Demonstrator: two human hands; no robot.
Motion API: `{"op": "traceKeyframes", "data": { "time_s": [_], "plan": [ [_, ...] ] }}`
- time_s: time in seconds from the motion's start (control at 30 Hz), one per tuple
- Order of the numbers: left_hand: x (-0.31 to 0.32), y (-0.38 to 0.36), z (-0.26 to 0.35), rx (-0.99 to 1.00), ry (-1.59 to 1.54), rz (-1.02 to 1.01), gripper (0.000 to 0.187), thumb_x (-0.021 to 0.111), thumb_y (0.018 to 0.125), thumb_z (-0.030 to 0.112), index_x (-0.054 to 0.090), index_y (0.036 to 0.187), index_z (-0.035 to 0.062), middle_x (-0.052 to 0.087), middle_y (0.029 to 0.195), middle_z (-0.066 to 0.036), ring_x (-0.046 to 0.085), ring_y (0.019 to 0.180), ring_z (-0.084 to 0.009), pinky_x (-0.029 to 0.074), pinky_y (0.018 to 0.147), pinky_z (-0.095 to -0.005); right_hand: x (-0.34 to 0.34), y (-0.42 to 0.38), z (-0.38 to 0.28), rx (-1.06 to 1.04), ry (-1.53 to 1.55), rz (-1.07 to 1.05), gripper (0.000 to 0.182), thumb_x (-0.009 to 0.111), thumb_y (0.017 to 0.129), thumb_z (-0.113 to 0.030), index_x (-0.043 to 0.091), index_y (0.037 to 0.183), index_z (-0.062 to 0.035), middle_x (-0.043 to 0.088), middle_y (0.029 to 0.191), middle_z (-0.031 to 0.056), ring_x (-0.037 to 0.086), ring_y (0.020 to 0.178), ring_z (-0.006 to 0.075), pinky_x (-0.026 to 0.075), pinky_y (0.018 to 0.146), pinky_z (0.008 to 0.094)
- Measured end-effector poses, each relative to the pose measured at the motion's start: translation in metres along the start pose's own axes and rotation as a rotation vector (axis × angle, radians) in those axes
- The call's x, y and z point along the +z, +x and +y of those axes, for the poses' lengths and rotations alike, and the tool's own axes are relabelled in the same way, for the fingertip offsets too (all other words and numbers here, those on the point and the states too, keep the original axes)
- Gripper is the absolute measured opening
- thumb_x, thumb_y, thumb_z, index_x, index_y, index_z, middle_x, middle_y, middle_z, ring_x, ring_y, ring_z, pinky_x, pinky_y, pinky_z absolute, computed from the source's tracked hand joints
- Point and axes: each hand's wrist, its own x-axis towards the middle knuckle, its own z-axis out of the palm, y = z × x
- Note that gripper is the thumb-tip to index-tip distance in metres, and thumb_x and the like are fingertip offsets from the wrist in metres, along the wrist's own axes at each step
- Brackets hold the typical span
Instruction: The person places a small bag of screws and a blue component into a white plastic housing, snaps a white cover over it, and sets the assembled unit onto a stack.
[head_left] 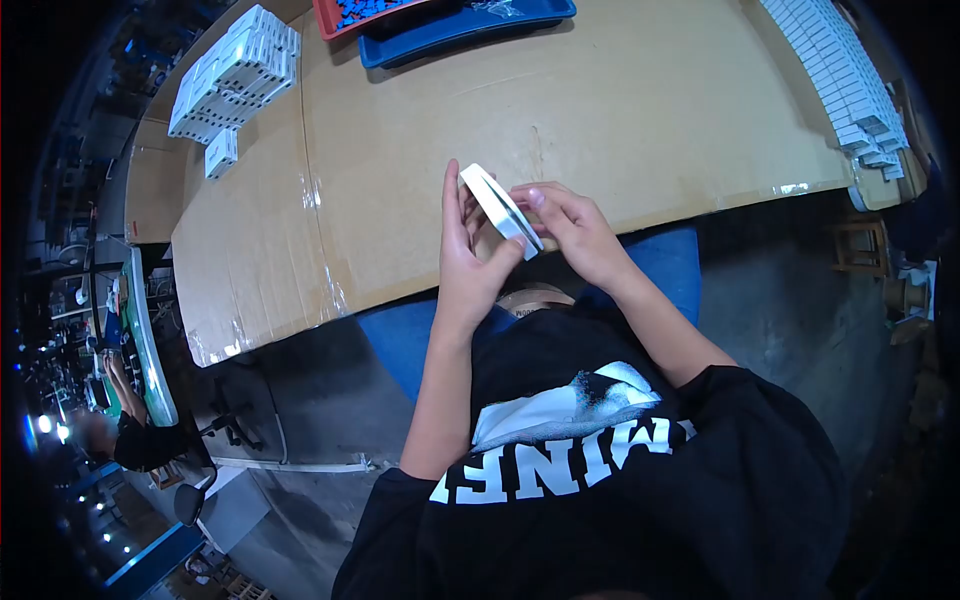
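Observation:
A flat white plastic case (490,205) is held tilted above the front part of the table, with a dark gap along its right side. My left hand (470,265) is closed on it, thumb at the lower end and fingers up along its left side. My right hand (585,240) has its fingers bent against the case's right side. Some of its fingertips are hidden, so the exact contact there is hard to see.
Stacked white box-like pieces (240,70) stand at the back left, with a single one (221,153) nearer. More white pieces (840,75) line the right edge. A red tray (325,20) of blue parts and a blue tray (470,40) sit at the back. Another person (145,440) is at far left.

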Motion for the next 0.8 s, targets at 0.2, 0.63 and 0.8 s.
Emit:
{"op": "traceKeyframes", "data": {
  "time_s": [0.2,0.63,0.8],
  "plan": [
    [-0.002,0.001,-0.001,0.221,0.195,-0.196,0.099,0.069,0.082,0.011,0.018,0.167,0.0051,0.026,0.166,-0.023,0.03,0.155,-0.0317,0.027,0.126,-0.0428,0.001,-0.006,-0.025,0.218,0.246,-0.086,0.039,0.067,0.104,-0.018,0.059,0.136,0.0013,0.066,0.125,0.0122,0.067,0.107,0.015,0.057,0.093,0.0323],
    [0.031,-0.002,-0.013,0.129,-0.113,0.187,0.076,0.044,0.111,0.053,0.023,0.164,0.0037,0.042,0.154,-0.018,0.041,0.143,-0.0255,0.03,0.121,-0.0393,0.045,-0.025,0.0,-0.137,0.117,0.017,0.052,0.067,0.101,-0.008,0.05,0.148,0.007,0.054,0.152,0.0212,0.049,0.144,0.0265,0.036,0.122,0.0377],
    [0.033,-0.002,-0.013,0.197,-0.182,0.155,0.082,0.044,0.108,0.059,0.025,0.163,0.002,0.045,0.149,-0.017,0.042,0.141,-0.0235,0.031,0.12,-0.0383,0.045,-0.03,0.003,-0.269,-0.006,0.059,0.051,0.064,0.104,-0.012,0.05,0.149,0.007,0.048,0.157,0.027,0.048,0.146,0.0312,0.041,0.117,0.0373]
  ]
}}
